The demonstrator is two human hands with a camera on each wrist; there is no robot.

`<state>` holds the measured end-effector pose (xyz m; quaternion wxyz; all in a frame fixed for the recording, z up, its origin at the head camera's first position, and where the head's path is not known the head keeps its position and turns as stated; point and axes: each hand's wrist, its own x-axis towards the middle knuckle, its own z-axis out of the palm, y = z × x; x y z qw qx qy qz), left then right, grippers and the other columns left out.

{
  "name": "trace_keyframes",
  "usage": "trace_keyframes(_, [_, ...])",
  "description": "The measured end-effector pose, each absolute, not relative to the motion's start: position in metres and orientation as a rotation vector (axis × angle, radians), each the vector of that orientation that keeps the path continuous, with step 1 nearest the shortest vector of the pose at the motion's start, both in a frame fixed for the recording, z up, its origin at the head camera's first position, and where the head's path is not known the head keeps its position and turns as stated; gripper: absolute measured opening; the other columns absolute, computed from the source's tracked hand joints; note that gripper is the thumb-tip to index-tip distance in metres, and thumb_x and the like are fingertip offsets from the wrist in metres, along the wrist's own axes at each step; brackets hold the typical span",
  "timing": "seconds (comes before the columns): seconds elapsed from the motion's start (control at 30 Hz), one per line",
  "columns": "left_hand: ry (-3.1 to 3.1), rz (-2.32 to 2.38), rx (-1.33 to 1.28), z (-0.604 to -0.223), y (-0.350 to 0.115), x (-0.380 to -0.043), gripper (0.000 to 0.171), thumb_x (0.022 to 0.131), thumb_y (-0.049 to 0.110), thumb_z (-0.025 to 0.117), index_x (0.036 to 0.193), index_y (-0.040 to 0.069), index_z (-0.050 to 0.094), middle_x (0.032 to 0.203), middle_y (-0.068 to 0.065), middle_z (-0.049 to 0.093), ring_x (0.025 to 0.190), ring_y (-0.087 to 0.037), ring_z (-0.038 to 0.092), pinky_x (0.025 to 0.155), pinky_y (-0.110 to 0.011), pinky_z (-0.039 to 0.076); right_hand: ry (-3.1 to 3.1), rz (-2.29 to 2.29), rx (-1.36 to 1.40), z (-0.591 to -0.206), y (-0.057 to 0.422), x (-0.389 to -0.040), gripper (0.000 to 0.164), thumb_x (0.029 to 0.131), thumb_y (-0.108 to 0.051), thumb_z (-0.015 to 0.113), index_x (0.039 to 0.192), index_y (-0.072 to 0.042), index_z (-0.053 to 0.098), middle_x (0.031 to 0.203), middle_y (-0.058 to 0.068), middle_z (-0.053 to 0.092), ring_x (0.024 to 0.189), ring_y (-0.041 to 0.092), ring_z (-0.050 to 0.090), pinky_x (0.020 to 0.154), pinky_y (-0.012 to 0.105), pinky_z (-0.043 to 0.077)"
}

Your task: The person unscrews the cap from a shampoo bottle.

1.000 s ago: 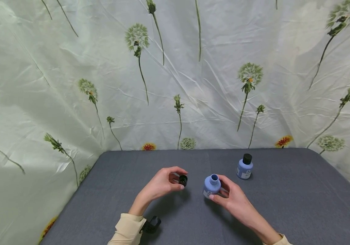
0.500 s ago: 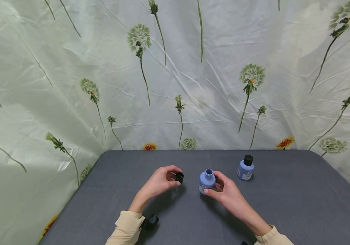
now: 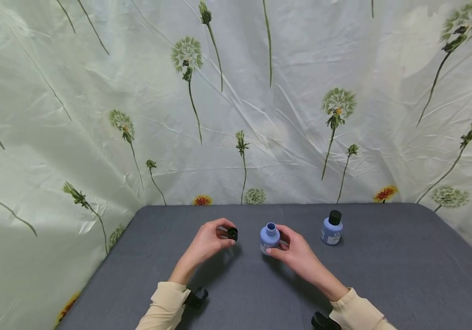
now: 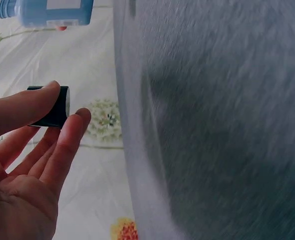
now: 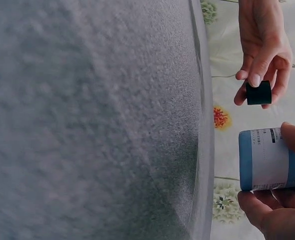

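In the head view my left hand point(image 3: 208, 242) pinches a small black screw cap point(image 3: 232, 233) between thumb and fingers. The left wrist view shows the same cap point(image 4: 57, 106) held near the fingertips. To its right, my right hand point(image 3: 295, 250) grips a blue bottle point(image 3: 269, 238) by its side, upright, its open neck bare. In the right wrist view the bottle point(image 5: 267, 159) carries a white printed label, with thumb and fingers around it. The cap and the bottle are apart, held above the table.
A second blue bottle point(image 3: 332, 231) with its black cap on stands on the grey table point(image 3: 384, 266) to the right of the right hand. Behind the table hangs a pale curtain point(image 3: 285, 151) printed with dandelions. Black camera straps sit at both wrists.
Both hands have shifted left and slightly farther away across the table, the cap and the bottle moving with them. The holds look the same, and the capped bottle has stayed in place.
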<state>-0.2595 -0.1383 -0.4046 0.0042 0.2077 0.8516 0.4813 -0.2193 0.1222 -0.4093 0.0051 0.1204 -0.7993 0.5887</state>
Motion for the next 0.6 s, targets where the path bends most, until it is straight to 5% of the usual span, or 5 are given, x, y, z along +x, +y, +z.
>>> trace_keyframes(0.6, [2.870, 1.380, 0.513, -0.405, -0.159, -0.282, 0.032, 0.079, -0.001, 0.078, 0.108, 0.010, 0.070, 0.100, -0.001, 0.067, 0.089, -0.019, 0.066, 0.070, -0.037, 0.052, -2.470, 1.880, 0.406, -0.416, 0.096, -0.247, 0.062, 0.082, -0.002, 0.077, 0.136, 0.007, 0.050, 0.128, 0.022, 0.060, 0.121, 0.036, 0.056, 0.096, 0.045, 0.047])
